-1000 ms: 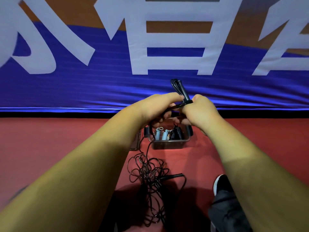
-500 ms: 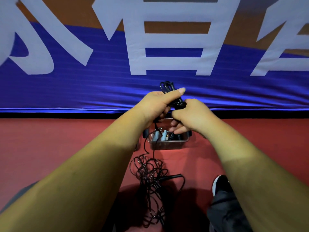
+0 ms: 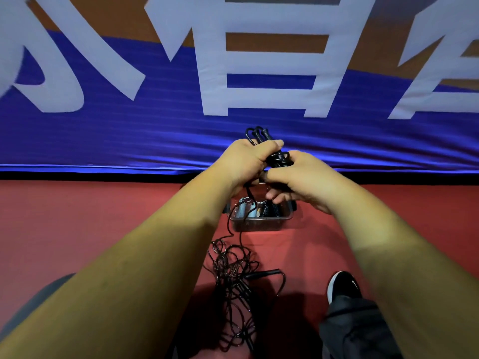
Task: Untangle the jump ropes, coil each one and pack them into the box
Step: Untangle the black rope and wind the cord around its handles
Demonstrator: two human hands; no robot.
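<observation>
Head view: both arms reach out in front. I think the person is winding one rope into a neat bundle.
Big blue cloth banner (image 3: 129, 136): it hangs behind the hands and has white letters on it.
Red floor (image 3: 77, 216): everything sits on it.
Messy pile of thin black rope (image 3: 233, 275): it lies on the floor, near the person and in front of the box. One thin line goes up from it, past the box, into the left hand. Pull that line slowly so the knots do not get tight.
Clear plastic box (image 3: 259, 224): it sits on the floor just under the hands and already has some rope things in it. I cannot tell how many.
Left hand (image 3: 243, 161): it is curled tight round the bundle. Loops stick out above it.
Right hand (image 3: 300, 174): it touches the left hand and grips the bundle from the other side.
Small bundle of black rope loops (image 3: 278, 158): it is squeezed between both hands, up in the air above the box. Make each new loop the same size.
Fingers (image 3: 272, 145): they wrap over the top of the bundle. The right hand's fingers curl under it. Hold firm so no loop slips out.
</observation>
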